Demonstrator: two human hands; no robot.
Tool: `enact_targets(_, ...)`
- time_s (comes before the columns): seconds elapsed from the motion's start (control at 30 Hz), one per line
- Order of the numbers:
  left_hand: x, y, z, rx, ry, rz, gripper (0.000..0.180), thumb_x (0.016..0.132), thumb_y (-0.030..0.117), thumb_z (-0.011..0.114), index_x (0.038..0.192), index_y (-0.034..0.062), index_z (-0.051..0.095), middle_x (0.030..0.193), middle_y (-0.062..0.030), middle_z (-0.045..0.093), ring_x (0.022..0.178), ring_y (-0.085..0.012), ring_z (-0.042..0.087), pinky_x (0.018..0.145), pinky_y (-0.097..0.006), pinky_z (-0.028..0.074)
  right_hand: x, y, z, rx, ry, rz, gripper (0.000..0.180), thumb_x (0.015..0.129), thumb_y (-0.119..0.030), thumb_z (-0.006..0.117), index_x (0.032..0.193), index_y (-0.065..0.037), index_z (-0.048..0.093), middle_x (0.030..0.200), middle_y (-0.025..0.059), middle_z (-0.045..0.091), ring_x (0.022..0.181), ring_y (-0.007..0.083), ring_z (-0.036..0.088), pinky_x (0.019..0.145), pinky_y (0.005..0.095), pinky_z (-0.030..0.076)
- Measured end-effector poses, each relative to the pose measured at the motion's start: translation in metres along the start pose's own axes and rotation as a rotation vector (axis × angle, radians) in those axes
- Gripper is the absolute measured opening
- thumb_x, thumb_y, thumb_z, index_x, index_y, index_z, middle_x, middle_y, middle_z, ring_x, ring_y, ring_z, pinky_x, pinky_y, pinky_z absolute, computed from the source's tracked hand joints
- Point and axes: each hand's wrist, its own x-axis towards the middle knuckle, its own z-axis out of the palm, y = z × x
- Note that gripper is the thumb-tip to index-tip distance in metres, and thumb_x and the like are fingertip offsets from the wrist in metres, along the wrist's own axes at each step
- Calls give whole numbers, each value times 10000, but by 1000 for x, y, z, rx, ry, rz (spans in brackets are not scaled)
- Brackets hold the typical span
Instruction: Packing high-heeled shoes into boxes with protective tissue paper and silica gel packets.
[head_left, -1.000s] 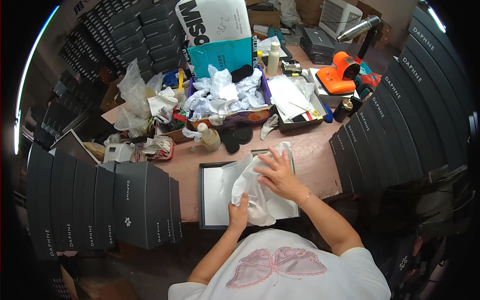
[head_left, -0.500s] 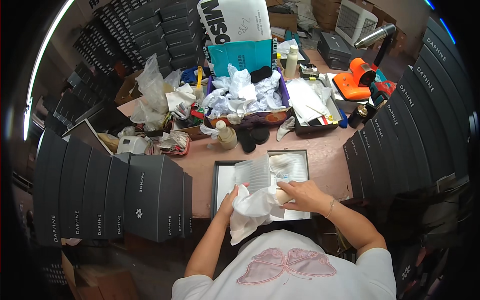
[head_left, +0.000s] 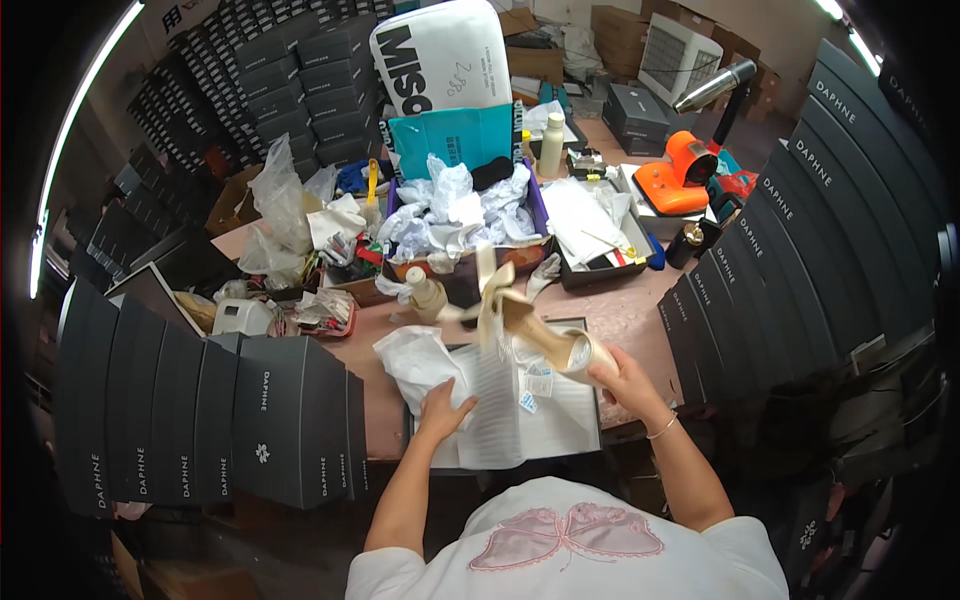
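Right hand (head_left: 622, 378) clenched round the toe end of a beige high-heeled shoe with pale straps (head_left: 540, 330), lifted above an open shallow shoebox lined with white paper (head_left: 585, 440); straps trail up and to the left, blurred. Left hand (head_left: 442, 408) flat, palm down, fingers spread, pressing crumpled white tissue paper (head_left: 420, 360) at the box's left edge; grasping nothing.

Shoe judged light and stiff in the sole and heel, loose and floppy in the straps; smooth upper probably a little slippery and easily scuffed. Best hold: around the sole or arch, not by the straps. Tissue soft, tears readily.

Surroundings: brown worktable (head_left: 640, 310), row of upright black shoeboxes (head_left: 230, 420) to the left, open purple-edged carton of crumpled paper (head_left: 465, 215) behind, orange handheld tool (head_left: 675, 180) far right.
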Motion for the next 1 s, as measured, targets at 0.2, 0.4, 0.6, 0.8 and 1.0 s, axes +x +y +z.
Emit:
enact_targets(0.2,62,92,-117,-1368,-797,-333,723,932,629,330,1374,62,409,1179,-130,557,1137,-230,512,965,-394,420,23,-27,-21,-281,-690,-22,539,747,-347,782,1133,-12,611,763,11,595,571,59,494,479,227,396)
enact_targets(0.4,-17,142,-84,-2245,-887,-925,675,957,587,208,1393,90,344,1236,-203,542,1081,-319,589,906,-435,496,49,-33,49,-686,-356,-584,375,730,-252,773,1009,-51,623,938,67,624,907,214,586,778,344,450)
enact_targets(0.6,-30,145,-93,-2326,-436,-1212,641,962,540,240,1389,71,328,1338,-167,456,1212,-314,481,1032,-452,383,11,15,123,-997,-99,-866,121,743,-141,600,852,-111,556,804,32,525,779,196,520,695,327,390)
enact_targets(0.8,-40,163,-100,-2186,-237,-1243,681,933,587,270,1383,80,344,1351,-155,452,1233,-321,465,1042,-461,369,15,29,139,-886,-154,-799,101,711,-131,619,769,-84,551,738,62,541,719,248,552,637,370,429)
enact_targets(1.0,-37,152,-77,-2081,-189,-1299,691,930,613,262,1315,60,414,1220,-152,532,1058,-330,570,904,-471,471,-10,32,98,-394,-291,-414,126,748,-84,669,826,-16,597,727,118,584,631,241,578,604,320,480)
